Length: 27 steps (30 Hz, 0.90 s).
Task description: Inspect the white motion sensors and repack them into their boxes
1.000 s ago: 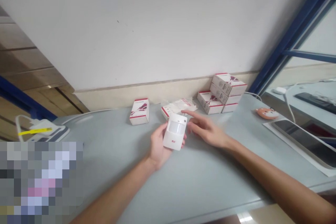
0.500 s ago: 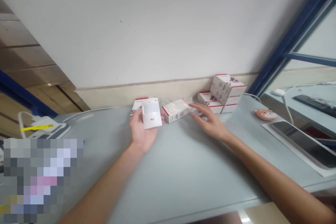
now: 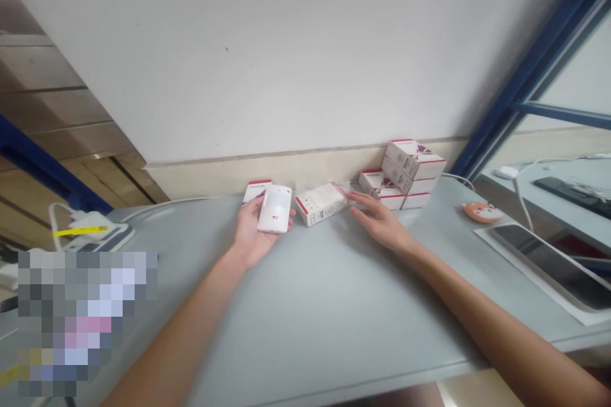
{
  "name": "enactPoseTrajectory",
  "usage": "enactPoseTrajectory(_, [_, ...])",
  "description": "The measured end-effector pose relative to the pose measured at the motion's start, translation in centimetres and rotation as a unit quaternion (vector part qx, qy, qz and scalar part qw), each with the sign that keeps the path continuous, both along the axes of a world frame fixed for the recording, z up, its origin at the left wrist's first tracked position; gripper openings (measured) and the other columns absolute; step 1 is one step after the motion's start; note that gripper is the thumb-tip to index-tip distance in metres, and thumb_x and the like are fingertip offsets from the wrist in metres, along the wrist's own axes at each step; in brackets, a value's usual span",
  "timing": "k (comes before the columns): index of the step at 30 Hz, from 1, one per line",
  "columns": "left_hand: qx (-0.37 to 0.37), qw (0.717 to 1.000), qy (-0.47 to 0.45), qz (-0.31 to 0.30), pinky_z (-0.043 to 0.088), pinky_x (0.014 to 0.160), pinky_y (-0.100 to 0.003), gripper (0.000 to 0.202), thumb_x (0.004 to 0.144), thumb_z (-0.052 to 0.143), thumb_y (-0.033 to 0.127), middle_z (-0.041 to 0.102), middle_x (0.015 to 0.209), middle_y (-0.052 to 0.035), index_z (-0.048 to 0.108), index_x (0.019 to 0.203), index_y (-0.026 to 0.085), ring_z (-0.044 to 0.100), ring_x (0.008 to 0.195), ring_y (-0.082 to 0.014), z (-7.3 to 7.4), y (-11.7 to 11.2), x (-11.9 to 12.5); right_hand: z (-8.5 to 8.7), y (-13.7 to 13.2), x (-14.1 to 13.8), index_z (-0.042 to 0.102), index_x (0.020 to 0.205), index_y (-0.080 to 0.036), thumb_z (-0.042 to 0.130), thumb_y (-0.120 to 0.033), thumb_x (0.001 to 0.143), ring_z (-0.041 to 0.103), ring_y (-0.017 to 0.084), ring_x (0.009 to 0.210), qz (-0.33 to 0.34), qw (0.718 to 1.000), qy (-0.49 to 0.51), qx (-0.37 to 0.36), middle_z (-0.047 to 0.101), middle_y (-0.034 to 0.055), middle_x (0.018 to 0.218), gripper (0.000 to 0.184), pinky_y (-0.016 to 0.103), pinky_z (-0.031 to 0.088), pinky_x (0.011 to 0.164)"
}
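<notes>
White PIR motion sensor [image 3: 273,208] sat in the left hand [image 3: 249,235], fingers curled behind it — seemingly light, stiff, smooth plastic, best held by its edges; right hand [image 3: 382,226] open, fingertips beside a white-and-red box [image 3: 323,203].

I log one white plastic motion sensor [image 3: 274,208], six red-trimmed white cardboard boxes [image 3: 322,205], one left hand [image 3: 251,235], one right hand [image 3: 382,226].

We can't make out what lies beneath the pixelated patch [image 3: 86,324] at seven o'clock; the white motion sensor [image 3: 274,208] hides part of a small box [image 3: 254,191], and print on the stacked cartons [image 3: 413,162] is too small to read.
</notes>
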State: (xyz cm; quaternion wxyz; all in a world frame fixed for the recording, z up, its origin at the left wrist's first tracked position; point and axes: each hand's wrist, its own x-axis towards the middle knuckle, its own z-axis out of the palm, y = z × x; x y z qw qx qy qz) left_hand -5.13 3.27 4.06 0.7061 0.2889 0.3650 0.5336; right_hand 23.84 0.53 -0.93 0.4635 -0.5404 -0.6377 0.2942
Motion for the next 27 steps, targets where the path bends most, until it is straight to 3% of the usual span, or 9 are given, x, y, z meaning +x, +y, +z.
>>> enactPoseTrajectory(5, [-0.003, 1.0, 0.009, -0.019, 0.058, 0.059, -0.036, 0.033, 0.093, 0.055, 0.026, 0.077, 0.096, -0.0168, 0.069, 0.119, 0.01, 0.077, 0.077, -0.0298, 0.0, -0.1, 0.1, 0.3, 0.3, 0.6, 0.08, 0.122, -0.029, 0.078, -0.057, 0.09, 0.064, 0.032, 0.134, -0.086, 0.988, 0.127, 0.016, 0.072, 0.0074, 0.14, 0.042, 0.053, 0.047, 0.118])
enactPoseTrajectory(9, [-0.012, 0.995, -0.001, -0.096, 0.057, 0.062, -0.037, 0.035, 0.095, 0.056, 0.032, 0.077, 0.1, -0.0215, 0.071, 0.115, 0.009, 0.075, 0.078, -0.0304, -0.1, -0.9, 0.9, 0.7, 0.6, 1.6, 0.081, 0.114, -0.022, 0.09, -0.051, 0.079, 0.077, 0.03, 0.104, -0.131, 0.953, 0.274, 0.016, 0.081, 0.0087, 0.108, 0.046, 0.052, 0.058, 0.104])
enactPoseTrajectory(14, [-0.039, 0.985, -0.007, -0.17, 0.054, 0.066, -0.035, 0.036, 0.098, 0.055, 0.038, 0.076, 0.09, -0.0196, 0.072, 0.112, 0.01, 0.072, 0.077, -0.0278, 0.0, -2.3, 1.9, 1.6, 0.8, 2.4, 0.082, 0.094, -0.022, 0.096, -0.031, 0.07, 0.073, 0.021, 0.09, -0.131, 0.909, 0.396, 0.01, 0.077, 0.004, 0.095, 0.029, 0.04, 0.065, 0.091])
enactPoseTrajectory(21, [-0.036, 0.955, 0.004, -0.294, 0.052, 0.066, -0.034, 0.046, 0.101, 0.052, 0.05, 0.077, 0.09, -0.0202, 0.07, 0.117, 0.011, 0.072, 0.072, -0.0274, -0.7, -3.1, 2.6, 2.5, 0.8, 3.2, 0.081, 0.098, -0.021, 0.088, -0.014, 0.067, 0.068, 0.013, 0.075, -0.1, 0.876, 0.469, -0.05, 0.074, 0.0022, 0.09, 0.032, 0.023, 0.063, 0.063])
enactPoseTrajectory(27, [-0.022, 0.949, 0.004, -0.316, 0.052, 0.067, -0.033, 0.047, 0.101, 0.052, 0.053, 0.077, 0.092, -0.0183, 0.069, 0.119, 0.013, 0.072, 0.072, -0.0259, -0.5, -3.2, 2.4, 2.7, 0.9, 3.4, 0.079, 0.093, -0.02, 0.08, -0.01, 0.065, 0.066, 0.011, 0.069, -0.126, 0.854, 0.502, -0.045, 0.072, 0.001, 0.086, 0.03, 0.018, 0.058, 0.057])
